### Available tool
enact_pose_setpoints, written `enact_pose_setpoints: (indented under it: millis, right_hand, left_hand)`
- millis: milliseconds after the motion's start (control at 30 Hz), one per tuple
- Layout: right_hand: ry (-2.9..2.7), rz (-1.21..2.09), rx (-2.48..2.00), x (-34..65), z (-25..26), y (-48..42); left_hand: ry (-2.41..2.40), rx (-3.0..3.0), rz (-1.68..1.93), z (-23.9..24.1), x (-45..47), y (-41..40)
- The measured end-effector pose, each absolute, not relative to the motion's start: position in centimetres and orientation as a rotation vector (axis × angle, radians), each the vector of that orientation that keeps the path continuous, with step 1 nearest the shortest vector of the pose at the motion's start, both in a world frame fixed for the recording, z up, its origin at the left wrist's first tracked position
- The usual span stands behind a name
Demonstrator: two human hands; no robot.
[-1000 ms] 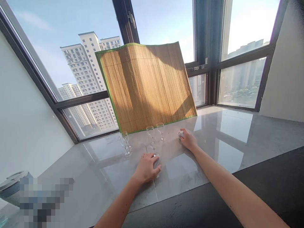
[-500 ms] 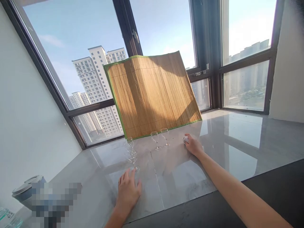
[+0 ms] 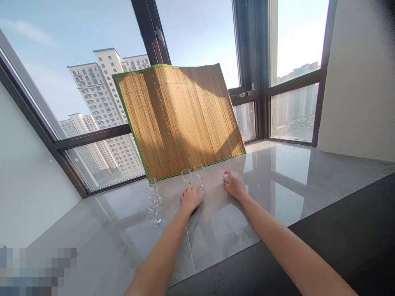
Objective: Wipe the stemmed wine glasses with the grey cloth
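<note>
My left hand [image 3: 191,200] lies on the grey stone counter [image 3: 277,197], fingers stretched forward and touching the foot of a small stemmed glass [image 3: 186,176]. A second stemmed glass [image 3: 199,172] stands just right of it. My right hand [image 3: 235,186] rests further right, fingers curled over a small pale object [image 3: 225,179] that I cannot make out. To the left, several more clear stemmed glasses stand close together [image 3: 152,190], the nearest one [image 3: 157,214] a little apart.
A bamboo mat with green edging [image 3: 179,119] leans upright against the window frame behind the glasses. A dark strip [image 3: 339,230] runs along the counter's near edge. A white wall [image 3: 358,78] closes the right end.
My left hand let go of a glass beside the left cluster, drew back, then reached forward to the left glass of the pair. The right hand stayed on its object.
</note>
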State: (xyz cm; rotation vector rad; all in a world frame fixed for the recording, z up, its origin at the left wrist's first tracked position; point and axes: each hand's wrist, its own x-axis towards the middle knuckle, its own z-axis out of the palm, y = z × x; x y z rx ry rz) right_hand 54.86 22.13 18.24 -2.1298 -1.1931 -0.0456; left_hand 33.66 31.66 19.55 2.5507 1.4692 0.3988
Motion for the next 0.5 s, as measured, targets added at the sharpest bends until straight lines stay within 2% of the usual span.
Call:
enact_pose_setpoints:
  millis: [500]
  right_hand:
    - [-1.168, -0.046, -2.141, 54.9, 18.1, 22.3]
  left_hand:
    - [1.591, 2.689, 0.261, 19.2, 27.1, 37.8]
